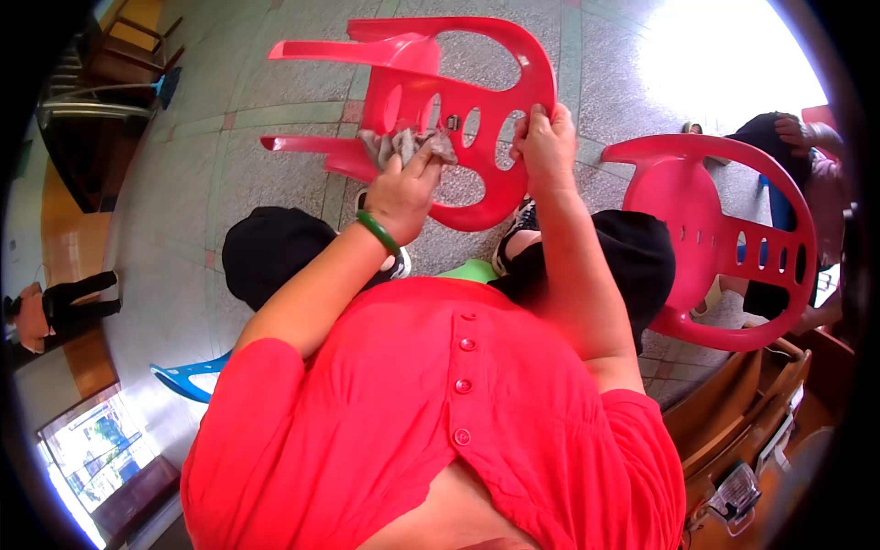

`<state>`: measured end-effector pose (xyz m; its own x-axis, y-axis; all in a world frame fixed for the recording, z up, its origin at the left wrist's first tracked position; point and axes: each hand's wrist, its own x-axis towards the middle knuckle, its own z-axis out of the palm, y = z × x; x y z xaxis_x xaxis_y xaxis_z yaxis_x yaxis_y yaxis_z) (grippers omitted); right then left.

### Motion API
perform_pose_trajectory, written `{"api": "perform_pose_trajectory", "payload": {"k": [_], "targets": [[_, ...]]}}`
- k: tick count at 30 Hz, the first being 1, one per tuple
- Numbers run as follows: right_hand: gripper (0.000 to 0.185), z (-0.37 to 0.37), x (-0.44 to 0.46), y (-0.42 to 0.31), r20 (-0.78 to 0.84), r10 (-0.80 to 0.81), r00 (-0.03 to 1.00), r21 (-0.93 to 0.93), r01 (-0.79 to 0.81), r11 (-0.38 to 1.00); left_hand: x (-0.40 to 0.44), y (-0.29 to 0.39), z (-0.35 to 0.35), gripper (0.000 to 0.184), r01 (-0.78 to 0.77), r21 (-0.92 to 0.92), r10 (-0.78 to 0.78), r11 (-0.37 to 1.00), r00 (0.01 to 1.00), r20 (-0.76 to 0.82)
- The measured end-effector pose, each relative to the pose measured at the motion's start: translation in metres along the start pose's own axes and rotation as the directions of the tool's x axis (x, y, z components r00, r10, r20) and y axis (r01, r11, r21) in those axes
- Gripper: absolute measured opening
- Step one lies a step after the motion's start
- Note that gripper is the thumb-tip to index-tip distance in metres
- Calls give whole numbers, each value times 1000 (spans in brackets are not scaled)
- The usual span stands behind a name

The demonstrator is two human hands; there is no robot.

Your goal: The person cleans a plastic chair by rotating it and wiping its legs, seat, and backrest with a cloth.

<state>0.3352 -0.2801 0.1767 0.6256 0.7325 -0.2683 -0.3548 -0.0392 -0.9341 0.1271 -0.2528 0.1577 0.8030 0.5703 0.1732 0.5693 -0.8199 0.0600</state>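
A small red plastic chair [412, 90], with slots in its back, lies tipped in front of my knees. My left hand [401, 200], with a green bangle at the wrist, grips a crumpled greyish cloth [392, 147] and presses it against the chair near the slots. On the opposite side, my right hand [548, 151] is closed around the edge of the chair's back rim. Some of the fingers of both hands are hidden.
Another red chair [687, 220] stands to the right, beside a person in dark clothing [765, 137]. Wooden furniture [724, 394] is at lower right. A blue plastic piece [188, 378] shows at left; a broom [165, 87] is at upper left. Speckled floor tiles [275, 174] lie around.
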Motion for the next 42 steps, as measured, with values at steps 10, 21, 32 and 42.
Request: {"api": "perform_pose_trajectory", "payload": {"k": [10,21,32,42], "targets": [[16,2,22,31,-112,-119,987,-267,86,960,32,-44,-43,19,149,-744,-126,651,988,87],[16,3,23,31,-111,-87,990,-296,50,954,98,-76,4,25,123,-437,-201,891,970,-135],[15,-2,20,33,-146,-125,981,-278,80,957,65,-66,8,31,87,-359,-145,929,980,-138],[16,-1,18,42,-94,-151,984,-294,117,949,21,-50,-14,27,117,-315,-71,942,986,152]]}}
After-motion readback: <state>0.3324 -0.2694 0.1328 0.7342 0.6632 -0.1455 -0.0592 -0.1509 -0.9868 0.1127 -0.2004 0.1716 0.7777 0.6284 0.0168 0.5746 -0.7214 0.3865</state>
